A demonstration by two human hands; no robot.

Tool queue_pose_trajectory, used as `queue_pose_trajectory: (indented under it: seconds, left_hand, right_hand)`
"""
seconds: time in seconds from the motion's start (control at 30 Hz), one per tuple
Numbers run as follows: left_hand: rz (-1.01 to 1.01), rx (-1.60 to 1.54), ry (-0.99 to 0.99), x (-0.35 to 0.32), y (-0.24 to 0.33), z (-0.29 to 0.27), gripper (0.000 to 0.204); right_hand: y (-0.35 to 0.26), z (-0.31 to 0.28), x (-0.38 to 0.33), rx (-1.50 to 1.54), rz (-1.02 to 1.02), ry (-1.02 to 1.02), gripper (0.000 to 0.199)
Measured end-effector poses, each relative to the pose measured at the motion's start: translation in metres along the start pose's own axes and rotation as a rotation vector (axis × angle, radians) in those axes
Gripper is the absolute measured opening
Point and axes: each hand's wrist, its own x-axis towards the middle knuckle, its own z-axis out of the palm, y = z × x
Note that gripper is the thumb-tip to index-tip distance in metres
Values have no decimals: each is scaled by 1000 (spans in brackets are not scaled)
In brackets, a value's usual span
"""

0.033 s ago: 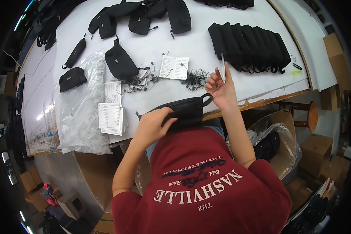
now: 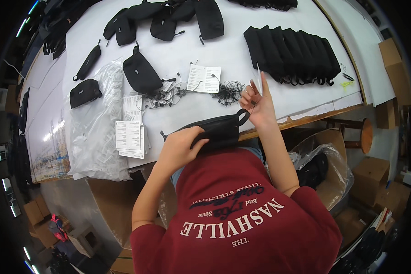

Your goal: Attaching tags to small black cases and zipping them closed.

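My left hand [image 2: 183,145] is closed on a black zip pouch [image 2: 220,132] at the table's front edge, thumb on its near side. A fabric loop [image 2: 243,117] stands out from the pouch's right end. Just above that loop, my right hand [image 2: 259,107] pinches a thin white card tag [image 2: 260,78], seen almost edge-on. A dark string seems to run from the fingers toward the loop; whether it is tied there I cannot tell. Close to the right fingers lies a tangle of black tag strings [image 2: 228,93], beside an unfolded printed leaflet [image 2: 204,78].
A row of black pouches [image 2: 290,55] lies at the right, and more pouches [image 2: 163,23] at the back. On the left are a clear plastic bag [image 2: 93,137] and a stack of printed cards [image 2: 129,137]. Below the table stands a lined carton [image 2: 335,155].
The card in my right hand has tipped a little to the left. The pouch and my left hand have shifted very slightly.
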Motion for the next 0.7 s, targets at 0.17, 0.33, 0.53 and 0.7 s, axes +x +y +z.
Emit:
queue_pose_trajectory:
  seconds: [0.17,0.33,0.53,0.7]
  left_hand:
    - [-12,-16,-57,1,5,-4,24]
    - [-35,-125,-153,2,10,-12,23]
    - [-13,-158,-213,2,11,-12,23]
    - [-24,-185,-220,4,13,-14,23]
  right_hand:
    - [1,2,3,-247,-135,28,40]
    - [-2,10,2,-70,-43,71,45]
    - [0,-3,9,-148,-13,-83,48]
    - [3,-10,12,-205,-37,-221,45]
